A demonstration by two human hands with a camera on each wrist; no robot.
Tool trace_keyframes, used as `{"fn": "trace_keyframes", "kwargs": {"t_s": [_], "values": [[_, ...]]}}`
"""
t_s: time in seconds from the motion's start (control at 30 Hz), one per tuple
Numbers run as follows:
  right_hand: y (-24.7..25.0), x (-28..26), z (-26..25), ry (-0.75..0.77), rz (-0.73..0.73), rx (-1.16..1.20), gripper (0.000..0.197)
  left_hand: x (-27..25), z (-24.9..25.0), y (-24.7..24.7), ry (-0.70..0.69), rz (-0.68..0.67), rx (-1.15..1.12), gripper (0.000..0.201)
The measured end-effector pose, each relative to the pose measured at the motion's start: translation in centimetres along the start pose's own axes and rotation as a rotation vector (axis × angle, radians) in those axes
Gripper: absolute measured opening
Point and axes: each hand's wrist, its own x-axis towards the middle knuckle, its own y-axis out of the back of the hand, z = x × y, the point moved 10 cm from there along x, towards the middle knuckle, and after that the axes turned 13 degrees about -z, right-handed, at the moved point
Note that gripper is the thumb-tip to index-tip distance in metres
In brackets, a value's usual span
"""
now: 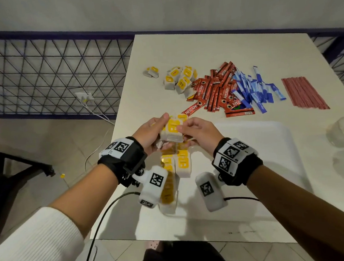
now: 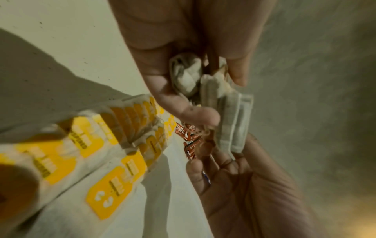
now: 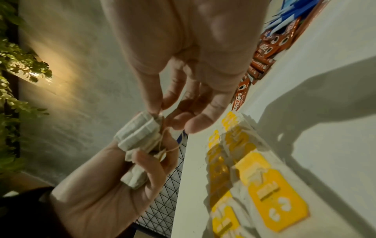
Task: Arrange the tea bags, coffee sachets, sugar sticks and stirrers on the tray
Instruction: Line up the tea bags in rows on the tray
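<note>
White tabletop (image 1: 181, 51) fills your view, with a white tray (image 1: 262, 164) on its near part, closest to you. On the tray's left part, rows of yellow-tagged tea bags (image 1: 183, 164) lie overlapping, running away from you under your wrists. Just above those rows, your left hand (image 1: 151, 136) is curled around a small stack of tea bags (image 1: 172, 132), thumb on top and fingers beneath, so the stack sits in your palm. Your right hand (image 1: 200, 132) meets it from the right, thumb and forefinger pinching at the stack's near edge; the right wrist view shows a thin string (image 3: 162, 141) at those fingertips (image 3: 156, 109), touching the bags. Beyond your hands, on the bare table, a loose heap of tea bags (image 1: 180, 78) lies to the left, red coffee sachets (image 1: 215, 92) just beside it, blue sugar sticks (image 1: 254, 88) overlapping those, and red stirrers (image 1: 304, 93) laid side by side further right, apart from the rest.
</note>
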Motion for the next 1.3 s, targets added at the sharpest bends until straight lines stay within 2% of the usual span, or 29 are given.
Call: {"fn": "trace_keyframes", "kwargs": {"t_s": [0.07, 0.2, 0.3, 0.4, 0.5, 0.63, 0.8, 0.87, 0.93, 1.0, 1.23, 1.3], "values": [[-0.2, -0.4, 0.2, -0.001, 0.023, 0.032, 0.016, -0.5, -0.3, 0.4, -0.007, -0.005, -0.019, 0.029], [-0.2, -1.4, 0.7, 0.001, 0.079, 0.068, 0.017, -1.1, -1.4, 1.7, 0.025, 0.010, -0.067, 0.011], [-0.1, -2.1, 1.2, -0.001, 0.107, 0.087, 0.018, -1.7, -1.6, 1.9, 0.041, 0.004, -0.005, 0.008], [0.1, -2.7, 1.6, 0.006, 0.141, 0.093, 0.019, -2.1, -2.0, 1.2, 0.070, -0.059, 0.172, 0.010], [0.3, -3.3, 1.8, 0.023, 0.161, 0.072, 0.019, -2.8, -2.1, 0.3, 0.101, -0.080, 0.447, 0.003], [0.4, -3.9, 1.9, 0.048, 0.165, 0.092, 0.019, -3.6, -1.4, -1.5, 0.045, -0.097, 0.642, 0.020], [0.7, -4.8, 2.0, 0.049, 0.157, 0.093, 0.013, -4.6, -0.5, -1.9, 0.008, -0.063, 0.643, 0.028], [0.5, -4.9, 2.2, 0.038, 0.102, 0.053, 0.021, -4.7, -1.0, -2.0, 0.047, -0.082, 0.660, 0.029], [0.4, -5.0, 2.7, 0.008, 0.061, -0.001, 0.026, -4.7, -1.7, -2.0, 0.081, -0.107, 0.697, 0.021], [0.3, -5.2, 3.2, -0.018, 0.044, -0.051, 0.020, -4.6, -2.5, -2.0, 0.099, -0.135, 0.723, 0.013], [0.0, -5.6, 5.3, -0.122, 0.024, -0.207, 0.005, -4.7, -4.1, -1.2, 0.116, -0.126, 0.748, 0.006], [-0.3, -5.5, 6.1, -0.165, -0.008, -0.286, 0.007, -4.7, -4.3, -0.7, 0.125, -0.117, 0.742, 0.006]]}}
